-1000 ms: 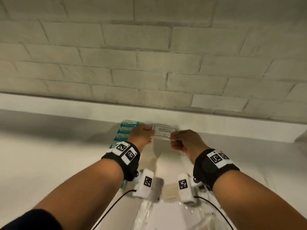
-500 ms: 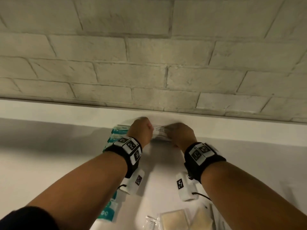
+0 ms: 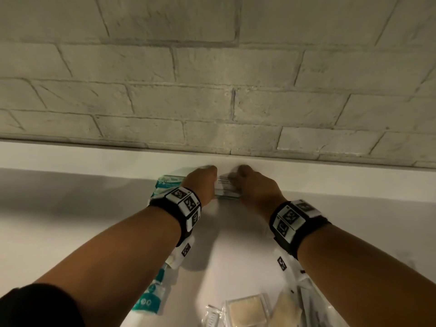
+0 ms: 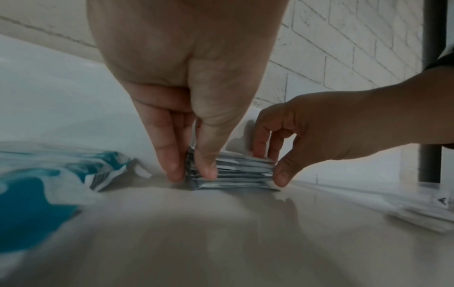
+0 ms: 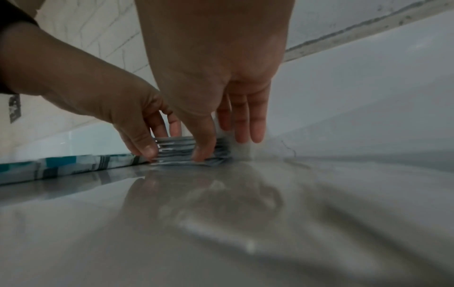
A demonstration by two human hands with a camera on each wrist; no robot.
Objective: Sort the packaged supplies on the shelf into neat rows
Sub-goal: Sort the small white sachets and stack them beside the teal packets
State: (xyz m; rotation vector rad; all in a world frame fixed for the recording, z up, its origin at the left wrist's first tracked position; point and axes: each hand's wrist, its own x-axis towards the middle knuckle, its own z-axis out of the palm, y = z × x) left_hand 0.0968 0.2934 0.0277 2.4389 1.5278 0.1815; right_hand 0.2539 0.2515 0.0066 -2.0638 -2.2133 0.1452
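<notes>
A stack of thin white-and-grey packets sits on the white shelf, close to its back lip. My left hand pinches the stack's left end, thumb in front and fingers behind, as the left wrist view shows. My right hand grips the right end, thumb at the front edge and fingers along the far side. The stack rests on the shelf between both hands. A row of teal-and-white packets lies just left of it.
More teal-and-white packets run toward the front under my left forearm. Beige gauze packets and clear wrapped items lie at the front right. A grey brick wall rises behind the shelf. A dark post stands to the right.
Both hands have carried the stack away from me toward the back lip and set it down beside the teal row. My hands have closed in on its ends.
</notes>
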